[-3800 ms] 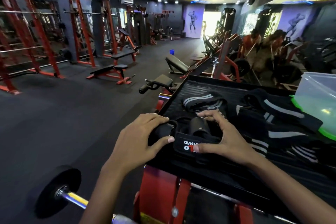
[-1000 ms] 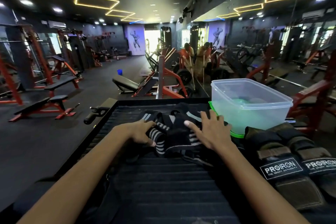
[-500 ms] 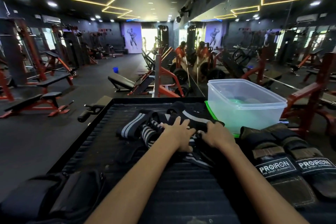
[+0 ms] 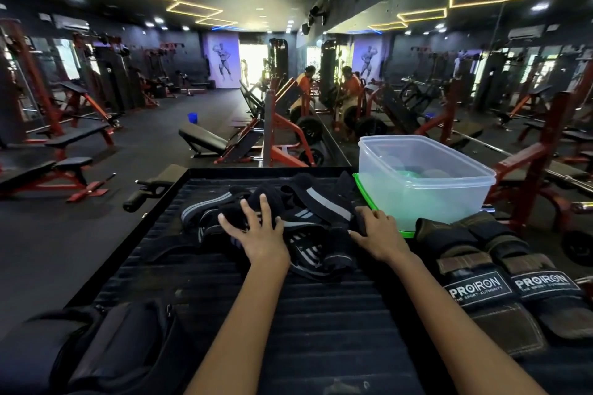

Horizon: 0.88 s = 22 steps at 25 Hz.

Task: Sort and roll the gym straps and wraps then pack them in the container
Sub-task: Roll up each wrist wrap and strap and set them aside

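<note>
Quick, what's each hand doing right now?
Left hand: open, fingers spread on the pile of wraps.
Right hand: grips a black wrap at the pile's edge.

The worktop (image 4: 321, 314) looks like matt black ribbed rubber, a bit dusty in the grooves. The pile of wraps (image 4: 308, 218) is soft woven cloth, black with grey stripes, no shine at all. The container (image 4: 423, 179) is cloudy see-through plastic, smooth and slightly glossy, sitting on a bright green plastic lid (image 4: 369, 199). The PROIRON straps (image 4: 500, 282) look like coarse black fabric with worn brownish bands and stitched matt labels. The pouches (image 4: 106, 353) bottom left are smooth dark synthetic stuff with a faint sheen.
</note>
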{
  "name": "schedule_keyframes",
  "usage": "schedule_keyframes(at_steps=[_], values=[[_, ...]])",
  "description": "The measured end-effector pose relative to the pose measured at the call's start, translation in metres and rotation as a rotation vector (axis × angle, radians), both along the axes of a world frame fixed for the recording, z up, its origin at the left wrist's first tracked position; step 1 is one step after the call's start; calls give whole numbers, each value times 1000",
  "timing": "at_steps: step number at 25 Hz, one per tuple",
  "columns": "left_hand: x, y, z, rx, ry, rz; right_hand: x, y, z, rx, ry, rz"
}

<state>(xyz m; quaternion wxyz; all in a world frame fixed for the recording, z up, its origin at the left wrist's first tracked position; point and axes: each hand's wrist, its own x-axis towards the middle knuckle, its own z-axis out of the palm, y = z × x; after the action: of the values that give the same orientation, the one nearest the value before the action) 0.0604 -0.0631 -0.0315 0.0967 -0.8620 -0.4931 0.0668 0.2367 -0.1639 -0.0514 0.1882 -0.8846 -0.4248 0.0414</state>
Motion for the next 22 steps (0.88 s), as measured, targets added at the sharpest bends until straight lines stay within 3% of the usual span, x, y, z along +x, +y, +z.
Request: schedule_keyframes(at_steps=[5,9,13,15,16,18,20,22], values=[[-11,3,0,-149,-215,-174,-2,4,-7,-110,-143,83],[-9,-2,2,-202,-316,-510,-1,4,0,142,-77,128],[-11,2,-10,-128,-274,-556,-6,4,13,497,-51,89],[-9,3,-15,-72,-252,-554,-21,5,22,619,40,186],[-8,4,-17,-62,-248,-541,-30,7,25,610,132,285],[-8,4,-18,-63,-237,-495,-45,10,24,372,217,475],[-9,5,-18,-54,-230,-456,-43,13,14,111,59,556],[-12,9,-18,14,-202,-420,-32,11,13,46,-24,526]])
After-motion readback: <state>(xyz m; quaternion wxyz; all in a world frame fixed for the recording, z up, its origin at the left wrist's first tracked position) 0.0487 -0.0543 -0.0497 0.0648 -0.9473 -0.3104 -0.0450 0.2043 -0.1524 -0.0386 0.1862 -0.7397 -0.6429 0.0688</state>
